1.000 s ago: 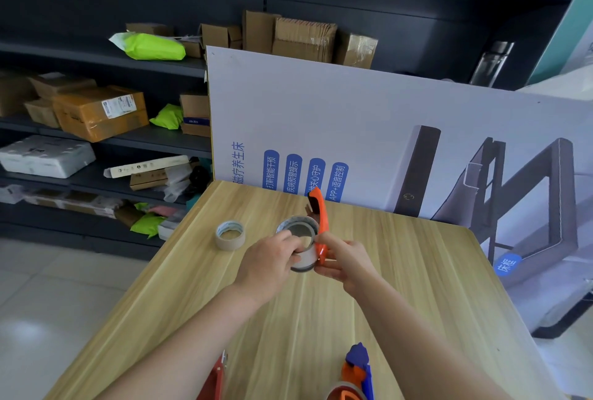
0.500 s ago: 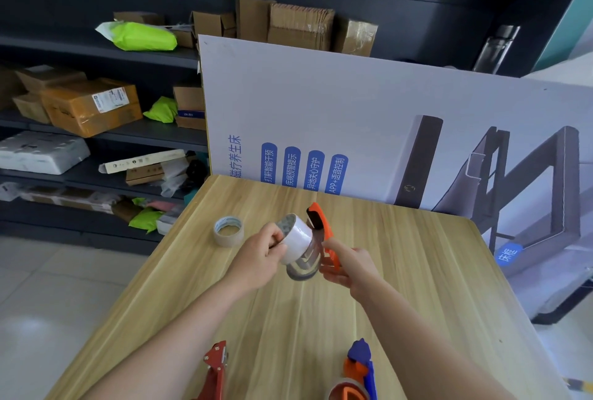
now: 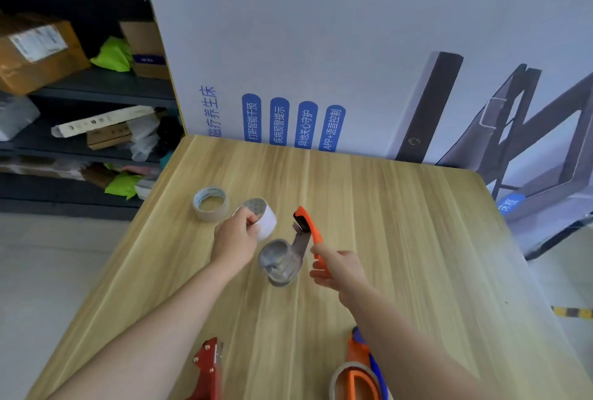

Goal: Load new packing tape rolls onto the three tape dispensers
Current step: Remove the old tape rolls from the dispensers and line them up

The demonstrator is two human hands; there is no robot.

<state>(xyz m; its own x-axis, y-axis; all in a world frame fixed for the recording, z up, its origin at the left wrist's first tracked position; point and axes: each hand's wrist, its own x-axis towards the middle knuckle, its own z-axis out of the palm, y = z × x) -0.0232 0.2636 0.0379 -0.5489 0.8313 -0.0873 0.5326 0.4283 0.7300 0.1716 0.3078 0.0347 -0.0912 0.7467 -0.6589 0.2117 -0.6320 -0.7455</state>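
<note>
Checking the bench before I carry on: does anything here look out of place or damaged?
Only the printed board at the far edge of the table: it stands turned on its side, lettering running sideways. Nothing looks spilled or broken. The left hand holds a white tape roll beside the orange dispenser in the right hand.

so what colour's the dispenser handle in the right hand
Orange; the handle in the right hand shows best in the head view.

I see both forearms (image 3: 154,335) bare as far back as my view reaches; the left hand (image 3: 236,239) and right hand (image 3: 340,266) are bare too.
</note>
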